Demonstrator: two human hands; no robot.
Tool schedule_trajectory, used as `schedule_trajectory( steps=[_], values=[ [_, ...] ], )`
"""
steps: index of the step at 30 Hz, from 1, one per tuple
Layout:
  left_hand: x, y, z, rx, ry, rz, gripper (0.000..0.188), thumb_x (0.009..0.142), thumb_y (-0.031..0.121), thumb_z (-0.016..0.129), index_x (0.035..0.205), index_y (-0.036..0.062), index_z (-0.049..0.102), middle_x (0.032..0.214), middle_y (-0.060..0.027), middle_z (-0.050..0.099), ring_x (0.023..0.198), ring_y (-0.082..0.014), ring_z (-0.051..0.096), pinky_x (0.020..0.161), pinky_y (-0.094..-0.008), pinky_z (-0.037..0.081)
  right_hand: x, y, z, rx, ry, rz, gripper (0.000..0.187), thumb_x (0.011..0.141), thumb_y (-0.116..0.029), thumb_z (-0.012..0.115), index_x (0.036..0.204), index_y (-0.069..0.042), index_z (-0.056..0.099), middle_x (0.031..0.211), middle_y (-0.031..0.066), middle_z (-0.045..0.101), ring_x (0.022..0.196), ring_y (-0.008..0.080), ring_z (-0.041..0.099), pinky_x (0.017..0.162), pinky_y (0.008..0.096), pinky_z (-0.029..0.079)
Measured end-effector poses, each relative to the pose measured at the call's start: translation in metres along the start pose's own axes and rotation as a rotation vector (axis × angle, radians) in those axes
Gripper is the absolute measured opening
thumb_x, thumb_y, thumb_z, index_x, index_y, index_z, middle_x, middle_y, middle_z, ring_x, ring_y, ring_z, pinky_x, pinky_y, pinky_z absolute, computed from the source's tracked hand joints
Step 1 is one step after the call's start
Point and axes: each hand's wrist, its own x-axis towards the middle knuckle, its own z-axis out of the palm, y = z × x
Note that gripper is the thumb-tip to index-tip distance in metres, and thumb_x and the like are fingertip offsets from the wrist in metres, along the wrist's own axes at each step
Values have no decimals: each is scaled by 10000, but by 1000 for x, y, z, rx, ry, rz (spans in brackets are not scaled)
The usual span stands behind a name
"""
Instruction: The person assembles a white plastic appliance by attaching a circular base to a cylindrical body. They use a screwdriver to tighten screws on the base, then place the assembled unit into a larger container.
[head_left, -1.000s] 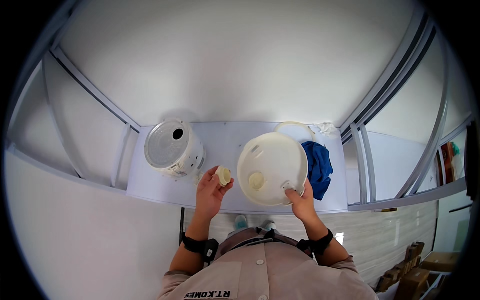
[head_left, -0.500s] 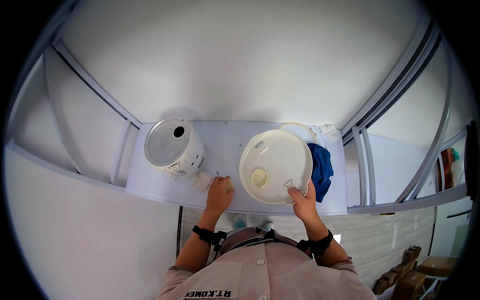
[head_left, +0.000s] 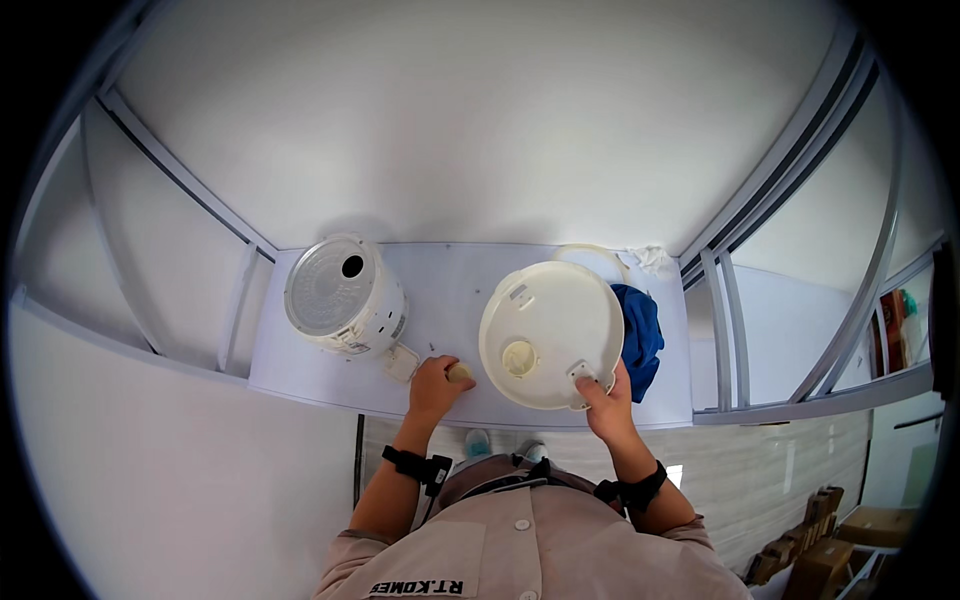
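Observation:
My right hand (head_left: 608, 400) grips the lower right edge of a round cream rice cooker lid cover (head_left: 570, 320), thumb on top beside a small latch piece. A round opening with a raised collar shows in the cover's lower left. Near the front of the table, my left hand (head_left: 434, 388) is closed around a small round cream cap (head_left: 458, 372), partly hidden by its fingers. Left of that hand stands a white rice cooker (head_left: 335, 290), with a grey disc top that has a dark round hole. A small white piece (head_left: 402, 362) juts beside its base.
A crumpled blue cloth (head_left: 642, 340) lies right of the cover on the white table (head_left: 440, 270). Behind the cover rests a pale ring-edged piece (head_left: 600, 258), next to white crumpled material (head_left: 655, 262). Grey frame posts (head_left: 735, 330) bound the right side.
The left hand has turned slightly, and more of the small cream cap shows. My right hand and the lid cover have stayed nearly in place.

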Motion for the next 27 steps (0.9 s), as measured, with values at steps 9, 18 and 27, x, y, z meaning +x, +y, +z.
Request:
schedule_trajectory(
  steps=[9,18,27],
  values=[
    [8,-21,3,-54,-37,-9,397,894,385,822,1010,5,818,961,-197,766,914,-354,743,842,-437,579,0,-1,3,41,-17,1,621,926,21,640,1530,-14,498,1390,98,650,1252,186,621,1084,360,498],
    [-1,-19,-2,-83,-203,-13,404,901,331,818,1159,21,810,1055,-199,771,944,-305,760,888,-402,595,0,2,2,13,3,11,626,917,-22,654,1525,-16,508,1365,101,670,1236,200,640,1077,359,501],
    [-3,-21,2,-181,-234,-40,349,940,264,803,1158,-8,787,1026,-165,799,908,-250,758,849,-373,601,-2,-1,0,10,-31,10,632,924,-31,661,1535,-22,496,1388,101,655,1258,201,627,1086,370,497]
  ],
)
